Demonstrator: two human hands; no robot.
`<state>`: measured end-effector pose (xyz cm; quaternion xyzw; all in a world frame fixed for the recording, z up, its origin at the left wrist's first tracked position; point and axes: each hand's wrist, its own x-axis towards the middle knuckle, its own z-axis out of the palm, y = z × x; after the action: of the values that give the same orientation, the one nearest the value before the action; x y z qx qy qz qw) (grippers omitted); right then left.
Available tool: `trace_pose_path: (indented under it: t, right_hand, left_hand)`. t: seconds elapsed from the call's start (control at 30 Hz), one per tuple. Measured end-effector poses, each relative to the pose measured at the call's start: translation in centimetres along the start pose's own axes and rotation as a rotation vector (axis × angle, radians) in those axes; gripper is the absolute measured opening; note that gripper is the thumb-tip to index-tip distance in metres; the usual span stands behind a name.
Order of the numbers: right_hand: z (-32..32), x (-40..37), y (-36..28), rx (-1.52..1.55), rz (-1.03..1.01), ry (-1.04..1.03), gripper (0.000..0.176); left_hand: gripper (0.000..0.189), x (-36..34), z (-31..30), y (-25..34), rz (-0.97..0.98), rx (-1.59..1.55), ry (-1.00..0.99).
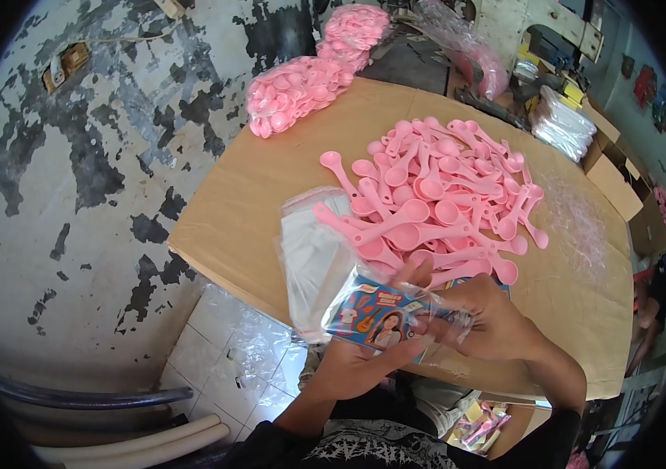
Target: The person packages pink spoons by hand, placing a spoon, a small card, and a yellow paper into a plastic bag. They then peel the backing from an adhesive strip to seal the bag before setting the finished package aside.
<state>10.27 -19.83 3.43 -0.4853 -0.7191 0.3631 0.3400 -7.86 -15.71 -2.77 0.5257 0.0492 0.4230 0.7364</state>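
Note:
My left hand [360, 363] grips the near end of a clear plastic bag [419, 309] that has a printed colour card [376, 316] inside it. My right hand [489, 316] pinches the same bag from the right, its fingers on the plastic. Just beyond my hands lies a stack of empty clear bags [313, 250] on the wooden table [239, 203]. A large heap of loose pink plastic spoons [438, 195] covers the table's middle, its nearest spoons almost touching my right hand.
Filled bags of pink spoons [301, 86] are piled at the table's far left corner. Cardboard boxes [610, 168] and white packets [563, 125] stand at the far right. The peeling wall [51, 180] runs along the left, with pipes [114, 438] on the tiled floor.

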Motion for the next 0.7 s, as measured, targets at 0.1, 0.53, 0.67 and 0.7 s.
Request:
trace_pose_path:
  t: [0.1,0.53,0.67,0.7]
  right_hand:
    - [-0.1,-0.4,-0.7,0.039,0.110,-0.010,0.018]
    - [-3.6,0.5,2.7,-0.258,-0.148,0.115,0.014]
    - [-3.7,1.7,6.6,-0.875,-0.117,0.426,0.023]
    - [-3.6,1.7,7.0,-0.902,-0.086,0.406,0.024]
  left_hand:
    - [0.064,-0.2,-0.4,-1.4,0.132,-0.337,0.056]
    - [0.049,0.2,-0.8,-2.5,0.408,-0.365,0.094]
    - [0.055,0.6,-1.0,-1.6,0.401,-0.254,0.216]
    - [0.056,0.7,-1.2,-1.8,0.401,-0.216,0.229]
